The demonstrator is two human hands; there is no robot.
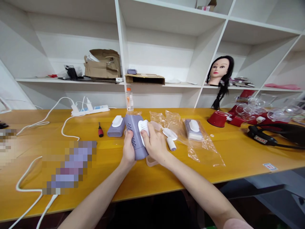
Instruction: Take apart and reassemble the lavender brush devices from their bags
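Observation:
My left hand (129, 149) is closed around the left side of a purple perforated case (136, 152), lifted at a tilt over the table. My right hand (156, 144) grips its other side, with the thumb on a white brush-like piece (143, 127) lying against the case. Whether that piece is fixed to the case, I cannot tell. A similar purple case with a white oval piece (116, 127) lies to the left. To the right are a white oval part (170, 133), a small white roller (171, 144) and another case (193, 128) on clear plastic.
A red-handled screwdriver (100, 131), a power strip (91, 110) and white cables lie left. Clear plastic bags (176, 122) spread behind my hands. Red devices (216, 119) and a black headset (264, 135) occupy the right. White shelves hold cartons (102, 66) and a mannequin head (218, 71).

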